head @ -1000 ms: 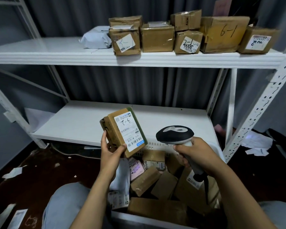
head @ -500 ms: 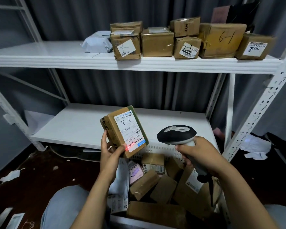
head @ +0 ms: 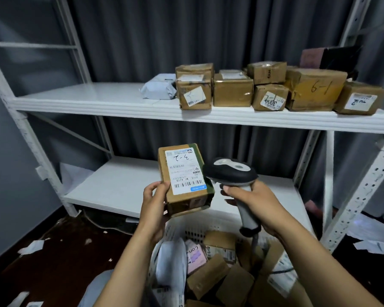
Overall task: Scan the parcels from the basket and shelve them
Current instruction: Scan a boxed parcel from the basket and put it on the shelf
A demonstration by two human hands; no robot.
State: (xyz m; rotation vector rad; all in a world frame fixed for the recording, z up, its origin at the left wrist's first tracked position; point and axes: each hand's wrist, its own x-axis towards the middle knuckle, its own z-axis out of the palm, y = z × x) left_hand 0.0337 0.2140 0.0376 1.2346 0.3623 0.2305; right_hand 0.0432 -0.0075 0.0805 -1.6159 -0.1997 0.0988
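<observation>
My left hand (head: 153,203) grips a small brown parcel (head: 184,180) by its lower left side; its white label reads 3-2 and faces me. Right beside it, my right hand (head: 252,201) holds the handle of a black and grey barcode scanner (head: 230,171), whose head almost touches the parcel's right edge. Below my hands a white basket (head: 200,227) holds several cardboard parcels (head: 211,278) and soft mail bags. Several scanned boxes (head: 232,89) and a grey bag (head: 157,87) stand on the upper shelf (head: 87,100).
The white lower shelf (head: 120,185) lies behind the parcel. Perforated white uprights (head: 364,191) frame the rack at right and left. Paper scraps (head: 31,247) litter the dark floor. A dark curtain hangs behind the rack.
The view has tilted up and my hands have risen with the parcel. The parcel now stands more upright, the scanner sits closer to it, and the red scan line seen earlier is gone.
</observation>
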